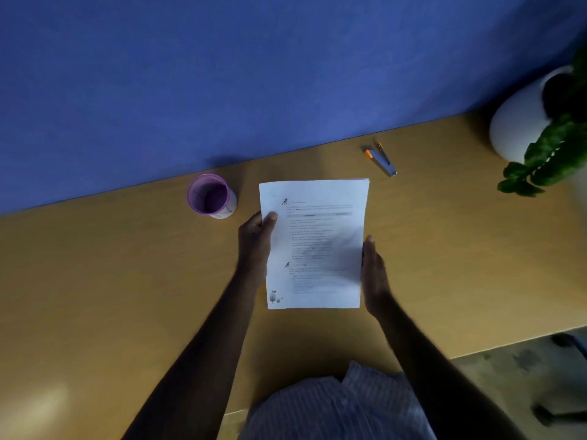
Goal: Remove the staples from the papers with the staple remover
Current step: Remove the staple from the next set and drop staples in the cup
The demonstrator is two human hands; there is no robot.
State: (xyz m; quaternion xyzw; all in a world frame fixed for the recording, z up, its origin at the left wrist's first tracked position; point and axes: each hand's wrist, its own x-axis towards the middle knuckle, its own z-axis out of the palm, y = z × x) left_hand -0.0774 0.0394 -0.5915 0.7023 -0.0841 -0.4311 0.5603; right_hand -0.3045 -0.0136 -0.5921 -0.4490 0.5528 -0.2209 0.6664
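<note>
A stack of printed white papers (314, 242) is held over the middle of the wooden desk (127, 281). My left hand (255, 246) grips its left edge, thumb on top of the page. My right hand (374, 274) rests against the right edge, fingers along the side; whether it grips the sheets is unclear. The staple remover (381, 158), silver with orange tips, lies on the desk beyond the papers to the upper right, apart from both hands. No staple is discernible on the blurred pages.
A purple cup (211, 195) stands just left of the papers near the blue wall (254, 74). A white pot with a green plant (536, 122) sits at the desk's far right. The desk's right edge (508, 347) drops to the floor.
</note>
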